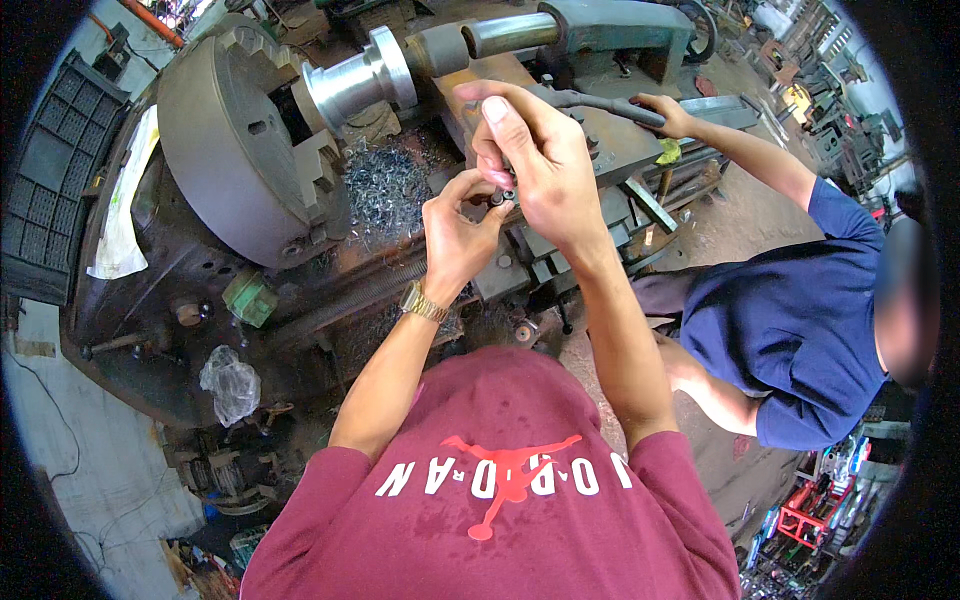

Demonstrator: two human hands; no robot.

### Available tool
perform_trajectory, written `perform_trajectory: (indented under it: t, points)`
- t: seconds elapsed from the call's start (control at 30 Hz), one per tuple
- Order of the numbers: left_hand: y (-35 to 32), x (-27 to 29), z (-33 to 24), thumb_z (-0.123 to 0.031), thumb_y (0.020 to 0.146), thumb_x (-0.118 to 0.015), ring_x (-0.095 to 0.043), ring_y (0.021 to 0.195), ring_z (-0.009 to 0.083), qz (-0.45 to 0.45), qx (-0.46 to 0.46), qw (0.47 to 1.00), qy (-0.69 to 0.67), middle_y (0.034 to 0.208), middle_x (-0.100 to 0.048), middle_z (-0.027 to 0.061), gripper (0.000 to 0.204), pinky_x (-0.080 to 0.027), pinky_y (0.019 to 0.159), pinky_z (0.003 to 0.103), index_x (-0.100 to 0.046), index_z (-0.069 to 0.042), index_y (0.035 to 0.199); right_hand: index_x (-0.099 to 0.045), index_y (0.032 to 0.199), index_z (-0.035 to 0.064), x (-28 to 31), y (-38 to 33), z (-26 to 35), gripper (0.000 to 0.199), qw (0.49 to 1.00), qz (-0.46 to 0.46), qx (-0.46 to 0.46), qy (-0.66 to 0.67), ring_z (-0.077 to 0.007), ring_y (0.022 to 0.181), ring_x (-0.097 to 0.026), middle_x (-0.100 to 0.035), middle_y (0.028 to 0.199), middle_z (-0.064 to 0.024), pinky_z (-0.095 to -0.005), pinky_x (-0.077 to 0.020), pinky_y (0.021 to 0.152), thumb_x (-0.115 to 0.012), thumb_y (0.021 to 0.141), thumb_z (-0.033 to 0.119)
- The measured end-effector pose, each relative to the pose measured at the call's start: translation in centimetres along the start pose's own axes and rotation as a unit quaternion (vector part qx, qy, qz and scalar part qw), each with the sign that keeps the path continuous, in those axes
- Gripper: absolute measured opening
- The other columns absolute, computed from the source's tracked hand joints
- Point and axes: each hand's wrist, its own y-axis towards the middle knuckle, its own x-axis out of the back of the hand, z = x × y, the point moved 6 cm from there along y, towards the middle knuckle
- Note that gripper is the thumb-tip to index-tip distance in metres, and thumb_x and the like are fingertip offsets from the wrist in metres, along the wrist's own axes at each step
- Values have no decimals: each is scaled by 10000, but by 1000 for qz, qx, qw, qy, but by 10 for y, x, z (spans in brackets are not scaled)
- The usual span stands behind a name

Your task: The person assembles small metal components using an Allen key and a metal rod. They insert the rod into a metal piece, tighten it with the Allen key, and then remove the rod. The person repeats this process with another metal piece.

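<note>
My left hand [455, 240], with a gold watch on its wrist, pinches a small dark metal piece [505, 196] with a round end, perhaps a bolt. Just above it my right hand [540, 150] is closed, thumb folded over the curled fingers; what they hold, if anything, is hidden. Both hands are close together over the carriage of a large lathe. Beyond them a shiny turned metal workpiece [360, 80] sits between the big chuck [215, 150] and the tailstock [620, 40].
Metal shavings [385, 190] lie heaped below the workpiece. On the right a co-worker in a dark blue shirt [780, 310] grips a long grey bar handle [600, 104] reaching toward my right hand. A white sheet [128, 220], a green box [250, 297] and a clear plastic bag [230, 386] are at left.
</note>
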Motion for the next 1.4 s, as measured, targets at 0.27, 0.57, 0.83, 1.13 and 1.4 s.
perform_trajectory:
  t: [0.27,0.57,0.83,1.13,1.4]
  points:
    - [-3,-2,7,40,760,-815,-647,875,132,15,52,999,-1,950,-722,65,375,-522,835,290,-666,30,1104,-662,1167,-33,-5,28,4,348,971,221,-49,-72,-40,562,-445,-512,643,12,-209,-363,508,-475,1092,250]
    - [-4,-7,10,83,783,-764,-694,967,148,24,55,997,-40,1049,-750,105,418,-538,907,299,-671,-18,1178,-622,1191,-17,23,-6,-6,284,985,-166,43,5,-51,655,-433,-517,738,19,-219,-358,576,-492,1100,218]
    - [-14,3,31,-65,786,-795,-646,1085,211,34,100,994,8,1198,-700,121,460,-506,991,372,-656,7,1218,-684,973,20,16,2,11,361,962,-95,136,-215,-281,634,-628,-656,742,-145,-402,-505,598,-530,1053,336]
    - [-16,10,42,-148,880,-750,-618,962,132,29,88,995,-22,1090,-702,85,370,-511,838,314,-641,89,1143,-614,1001,4,-1,1,2,141,972,-121,118,-162,-477,866,-609,-654,936,-257,-528,-475,783,-543,1008,126]
    - [-20,14,40,-204,890,-734,-646,934,194,-29,53,997,40,1060,-710,115,412,-525,834,360,-633,92,1158,-623,1030,-26,-3,-2,8,177,974,-131,137,-123,-447,930,-625,-651,952,-244,-492,-486,819,-552,1016,137]
